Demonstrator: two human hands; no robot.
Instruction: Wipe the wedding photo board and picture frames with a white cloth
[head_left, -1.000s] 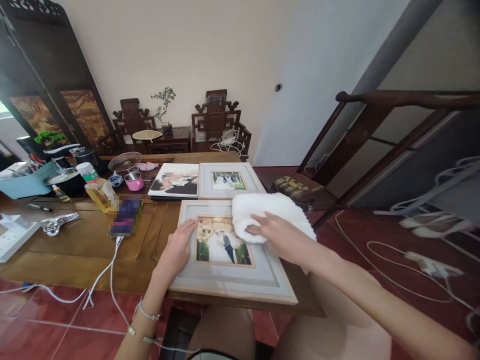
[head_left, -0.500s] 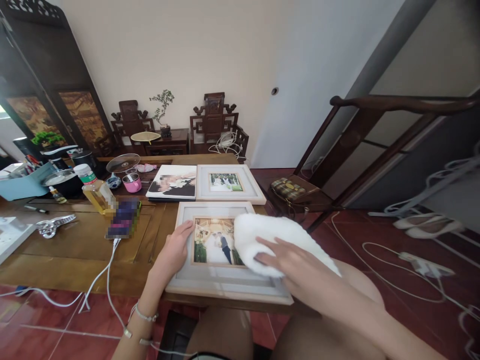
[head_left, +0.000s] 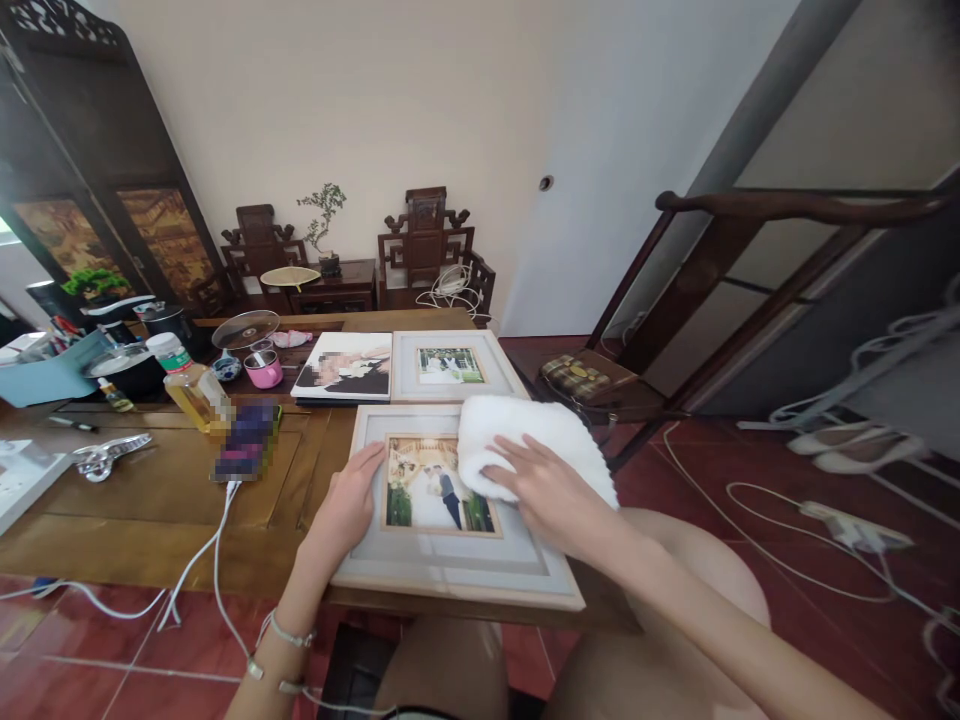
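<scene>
Left wrist (head_left: 309,580): slim silvery bracelet (head_left: 289,635)
Left hand (head_left: 346,508): bare
Right hand (head_left: 551,492): bare
Forearms (head_left: 705,605): bare
Clothing (head_left: 420,714): dark, pale edge

Rear wall (head_left: 360,100), plain cream, adjoining a smooth, pale blue-grey panel (head_left: 637,150) with 1 round, dark fitting (head_left: 546,184); before the wall, 2 carved dark-wood chairs (head_left: 426,235) flanking a low side table (head_left: 352,292); at left, a tall, dark folding screen (head_left: 112,150) with golden-brown insets (head_left: 169,235); at right, 1 chair with a curved top rail (head_left: 795,207); foreground, a brown wooden table (head_left: 150,530) above red floor tiles (head_left: 67,640) with pale joints; bright light (head_left: 6,230) at the far-left edge.
</scene>
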